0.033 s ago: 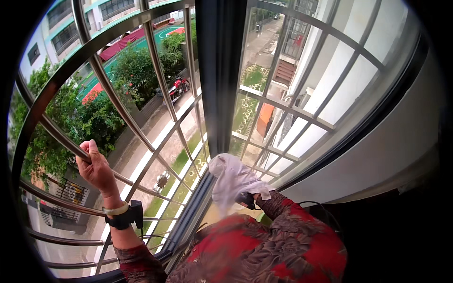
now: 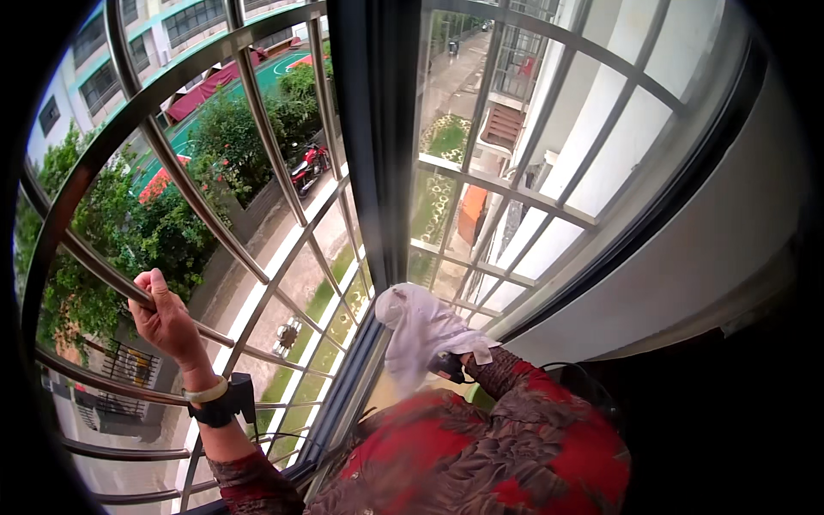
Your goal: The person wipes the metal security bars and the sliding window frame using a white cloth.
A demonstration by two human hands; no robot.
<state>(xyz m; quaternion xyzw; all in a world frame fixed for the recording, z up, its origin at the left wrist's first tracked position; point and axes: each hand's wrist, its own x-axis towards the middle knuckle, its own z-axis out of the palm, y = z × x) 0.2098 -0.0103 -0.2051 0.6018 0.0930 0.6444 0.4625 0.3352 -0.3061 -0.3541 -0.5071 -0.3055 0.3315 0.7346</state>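
Observation:
At the left, my left hand (image 2: 165, 319) is wrapped around a round metal bar (image 2: 105, 268) of the window grille. A pale bangle (image 2: 209, 390) and a black strapped device (image 2: 225, 403) are on that wrist. A white cloth (image 2: 414, 330) drapes over my right hand, which holds it and whose fingers are hidden underneath. The cloth lies at the lower end of the dark upright window frame (image 2: 375, 154), beside the glass pane (image 2: 515, 197). Another black device (image 2: 446, 366) shows on my right wrist.
A dark sill track (image 2: 343, 386) runs along the window's bottom. Thin cables trail from both wrists. Through the bars, far below, are bushes (image 2: 232, 137), a red motorcycle (image 2: 309, 169) and a paved lane. A pale wall (image 2: 652, 283) curves away at the right.
The view has shifted slightly, so the frame and grille sit further left in it. My left hand keeps its hold on the bar, and the cloth stays at the foot of the frame.

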